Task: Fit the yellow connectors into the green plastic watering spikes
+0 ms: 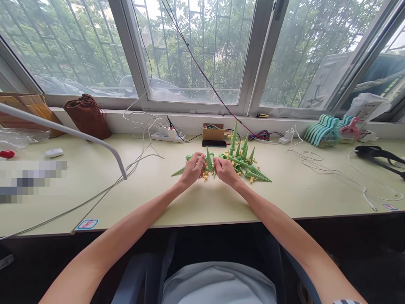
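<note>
Windows (pixel 196 50) fill the far side; below them, one long pale desk (pixel 139 202). One grey curved rod (pixel 79 134) cuts across my view at left, and white cables (pixel 145 157) trail over the desk there. Along the back: one brown pouch (pixel 87 118); at right, teal hangers (pixel 321 131), overlapping, count uncertain. Heap of green spikes (pixel 242 162) beside my right hand (pixel 224 169): at least four stand upright, total obscured by overlap. My left hand (pixel 193 169) and right both have fingers drawn in narrow, flanking one upright green spike (pixel 209 160) between them at mid-desk; whether either grips it, I cannot tell. One black phone (pixel 214 143) lies before one small carton (pixel 212 133). Smallest: yellow pieces (pixel 252 180), scattered, uncounted.
</note>
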The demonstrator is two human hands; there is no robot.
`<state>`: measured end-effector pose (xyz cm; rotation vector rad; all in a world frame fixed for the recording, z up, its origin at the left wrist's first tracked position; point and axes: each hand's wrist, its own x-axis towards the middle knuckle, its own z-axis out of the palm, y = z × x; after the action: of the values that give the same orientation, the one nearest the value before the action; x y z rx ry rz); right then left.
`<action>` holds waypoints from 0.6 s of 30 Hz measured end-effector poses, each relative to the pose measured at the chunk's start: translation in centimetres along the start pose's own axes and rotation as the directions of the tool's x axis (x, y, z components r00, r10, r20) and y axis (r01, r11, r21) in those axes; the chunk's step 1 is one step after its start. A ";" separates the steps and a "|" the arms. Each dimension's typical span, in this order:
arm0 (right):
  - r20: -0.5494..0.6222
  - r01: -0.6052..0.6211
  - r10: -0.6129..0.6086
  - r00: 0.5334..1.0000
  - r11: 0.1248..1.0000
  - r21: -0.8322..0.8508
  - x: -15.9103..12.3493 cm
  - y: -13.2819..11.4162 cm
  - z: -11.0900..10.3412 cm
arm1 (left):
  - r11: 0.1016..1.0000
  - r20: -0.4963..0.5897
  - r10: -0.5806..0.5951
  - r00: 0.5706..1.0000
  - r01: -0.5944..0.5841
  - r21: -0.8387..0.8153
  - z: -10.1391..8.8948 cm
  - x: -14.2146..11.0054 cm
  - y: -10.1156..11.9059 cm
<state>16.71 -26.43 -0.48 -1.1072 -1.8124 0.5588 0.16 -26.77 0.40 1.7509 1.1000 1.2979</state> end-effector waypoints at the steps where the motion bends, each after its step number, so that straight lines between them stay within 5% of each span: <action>1: 0.000 0.005 -0.005 1.000 1.000 -0.002 0.0 0.0 0.0 | 1.000 0.006 -0.024 1.000 0.024 -0.002 0.0 0.0 0.1; 6: -0.008 0.040 -0.040 0.999 0.999 -0.017 -0.1 -0.1 0.0 | 0.987 0.097 -0.131 0.987 0.138 -0.078 -0.1 0.0 0.4; 12: 0.013 0.063 -0.063 0.998 0.998 0.000 -0.1 -0.1 0.0 | 0.917 0.291 -0.312 0.905 0.367 -0.158 -0.2 0.1 0.4; 18: 0.033 0.060 -0.060 0.998 0.998 0.013 -0.1 0.0 0.1 | 0.861 0.399 -0.315 0.861 0.436 -0.262 -0.4 0.3 0.1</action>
<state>16.64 -26.51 -0.58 -1.0373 -1.8625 0.5549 -0.15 -26.55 0.71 1.3414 0.8939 0.8354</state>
